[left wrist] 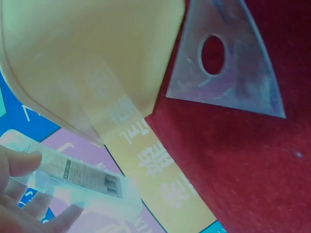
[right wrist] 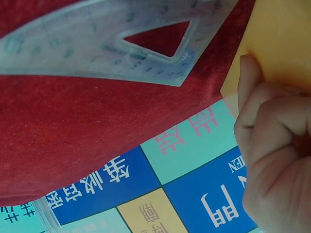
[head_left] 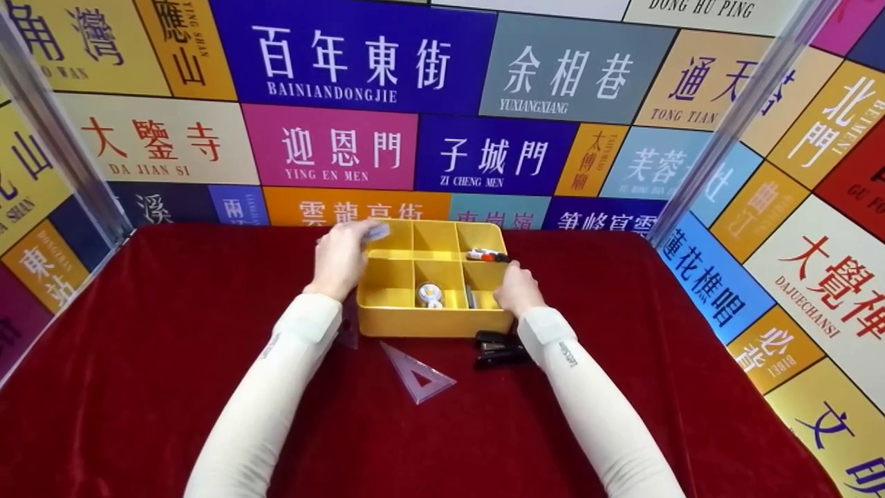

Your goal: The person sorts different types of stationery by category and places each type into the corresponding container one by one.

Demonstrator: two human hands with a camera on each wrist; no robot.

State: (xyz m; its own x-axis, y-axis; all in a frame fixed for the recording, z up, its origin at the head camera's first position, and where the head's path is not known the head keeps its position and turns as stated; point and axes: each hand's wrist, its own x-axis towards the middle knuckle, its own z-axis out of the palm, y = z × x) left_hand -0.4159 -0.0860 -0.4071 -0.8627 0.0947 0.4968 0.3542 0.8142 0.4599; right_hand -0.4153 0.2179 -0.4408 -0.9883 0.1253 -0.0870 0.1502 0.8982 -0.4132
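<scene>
Clear labelled case (left wrist: 82, 175) pinched in left hand (head_left: 339, 259); right hand (head_left: 520, 289) gripping right side of yellow tray (head_left: 429, 323)

Coloured panels (head_left: 332, 152) with Chinese lettering line the back and sides. Two shiny posts (head_left: 738, 117) rise beyond red cloth (head_left: 415, 449)

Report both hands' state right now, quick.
Left hand: closed, holding a clear plastic case with a barcode label.
Right hand: closed, holding the yellow box at its right side.
</scene>
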